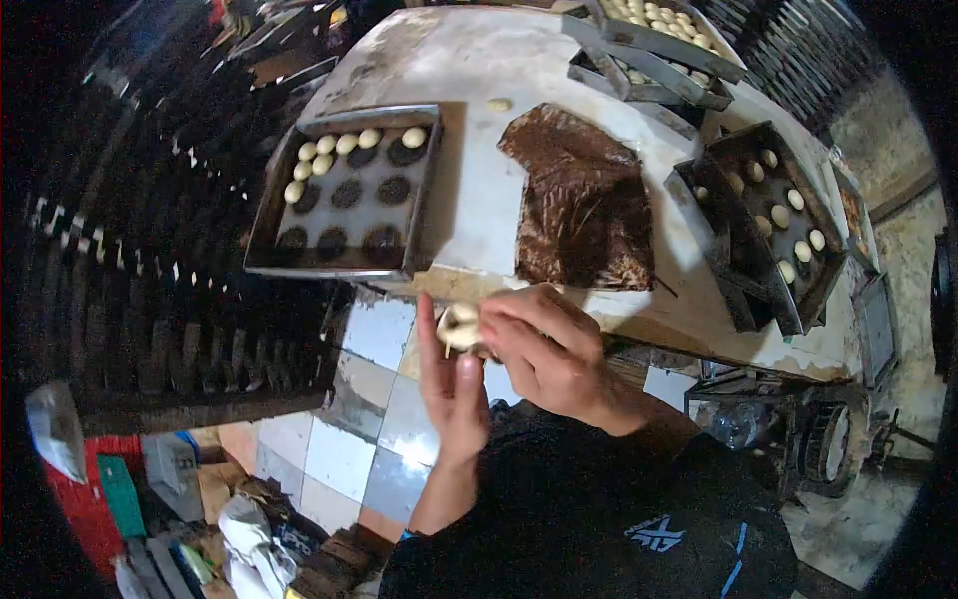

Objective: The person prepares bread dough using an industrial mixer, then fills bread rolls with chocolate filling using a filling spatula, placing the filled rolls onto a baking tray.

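In front of my chest, just off the table's near edge, a pale piece of dough with a hollow in it is held between my two hands. My left hand supports it from the left, fingers stretched up and thumb at its lower side. From the right, my right hand pinches the dough's edge with bent fingertips. Straight ahead on the table lies a flat, glossy dark brown mass with a ridged surface. Left of it, a metal tray holds several pale dough balls along its back and left sides.
A single dough piece lies on the white table. To the right, a dark tray of spaced dough balls leans over other trays. More filled trays are stacked at the back right. A dark slatted rack stands left.
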Demonstrator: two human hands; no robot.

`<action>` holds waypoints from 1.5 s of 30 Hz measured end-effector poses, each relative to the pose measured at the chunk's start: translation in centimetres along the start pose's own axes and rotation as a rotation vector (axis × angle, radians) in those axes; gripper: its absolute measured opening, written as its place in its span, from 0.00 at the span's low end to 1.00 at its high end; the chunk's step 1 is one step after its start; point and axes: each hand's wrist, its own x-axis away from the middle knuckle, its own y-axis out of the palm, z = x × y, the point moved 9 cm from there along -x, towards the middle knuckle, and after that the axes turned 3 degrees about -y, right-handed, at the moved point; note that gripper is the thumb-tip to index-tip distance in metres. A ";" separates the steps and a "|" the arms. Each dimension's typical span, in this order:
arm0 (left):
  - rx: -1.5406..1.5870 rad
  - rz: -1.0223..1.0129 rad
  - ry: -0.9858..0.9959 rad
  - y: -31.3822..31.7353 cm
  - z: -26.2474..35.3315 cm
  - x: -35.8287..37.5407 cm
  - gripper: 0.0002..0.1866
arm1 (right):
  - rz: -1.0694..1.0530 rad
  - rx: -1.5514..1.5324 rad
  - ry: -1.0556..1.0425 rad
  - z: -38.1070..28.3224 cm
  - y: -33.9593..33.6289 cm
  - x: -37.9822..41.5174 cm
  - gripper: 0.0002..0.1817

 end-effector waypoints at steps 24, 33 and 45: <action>-0.021 -0.196 0.140 6.2 -2.1 -12.7 0.26 | -0.194 -0.492 0.397 13.1 -1.6 -8.5 0.14; -0.358 0.022 0.584 6.7 3.8 -17.9 0.33 | 0.054 -0.538 -0.046 13.4 1.9 -9.8 0.16; -0.782 -0.036 0.179 -16.5 0.9 -25.9 0.06 | -0.308 -0.289 0.206 10.6 22.8 -14.1 0.11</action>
